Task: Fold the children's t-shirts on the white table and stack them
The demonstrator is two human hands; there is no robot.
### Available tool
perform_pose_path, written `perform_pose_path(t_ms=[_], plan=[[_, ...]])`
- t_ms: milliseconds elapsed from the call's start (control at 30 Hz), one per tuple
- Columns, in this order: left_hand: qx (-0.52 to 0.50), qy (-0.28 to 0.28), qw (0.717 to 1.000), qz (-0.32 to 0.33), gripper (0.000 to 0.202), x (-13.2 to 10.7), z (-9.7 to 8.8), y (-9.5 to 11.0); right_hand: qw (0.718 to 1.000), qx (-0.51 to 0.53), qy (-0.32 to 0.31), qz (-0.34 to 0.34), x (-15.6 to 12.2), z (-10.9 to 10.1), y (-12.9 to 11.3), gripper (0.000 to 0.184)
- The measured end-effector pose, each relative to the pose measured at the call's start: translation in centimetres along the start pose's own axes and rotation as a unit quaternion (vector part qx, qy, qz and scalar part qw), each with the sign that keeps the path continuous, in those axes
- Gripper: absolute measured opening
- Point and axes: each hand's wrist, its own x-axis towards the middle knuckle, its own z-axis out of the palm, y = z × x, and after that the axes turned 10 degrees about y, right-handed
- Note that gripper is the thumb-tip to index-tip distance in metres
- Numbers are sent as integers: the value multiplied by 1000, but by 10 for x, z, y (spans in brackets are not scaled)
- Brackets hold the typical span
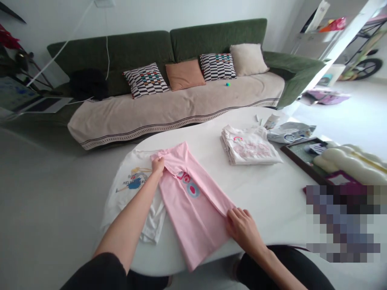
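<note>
Pink, a printed garment [196, 225] lies on the surface [205, 137], overlapping a white shirt [121, 201]; fingers of the left hand [157, 166] pinch its far end, the right hand [242, 226] its right edge.

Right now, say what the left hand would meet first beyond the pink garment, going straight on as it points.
Beyond the pink garment, the left hand would likely pass over the white table and first meet the beige sofa cover; depth is unclear.

Ahead I see a green sofa [217, 37] with a beige cover [187, 105], two patterned cushions [146, 81], a tan cushion [185, 75] and a cream cushion [248, 59]; an open laptop [50, 104] stands to my left.
</note>
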Motion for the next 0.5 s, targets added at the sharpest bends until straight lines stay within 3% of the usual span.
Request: perform_pose_path(t_ms=[133, 267, 333, 400, 433, 500], plan=[[86, 10, 994, 65, 12, 4, 1, 15, 999, 0, 49, -8, 3, -5, -19, 16], [161, 21, 982, 93, 10, 6, -2, 20, 991, 81, -44, -95, -1, -13, -25, 19], [184, 25, 978, 100, 12, 2, -7, 22, 982, 127, -97, -104, 0, -17, -9, 24], [191, 36, 974, 116, 26, -11, -19, 25, 980, 137, -102, -104, 7, -21, 17, 34], [188, 27, 971, 144, 34, -23, -29, 27, 981, 127, -92, -118, 13, -23, 31, 42], [175, -44, 953, 243, 45, -61, -58, 29, 977, 92, -80, -178, 25, -22, 53, 63]])
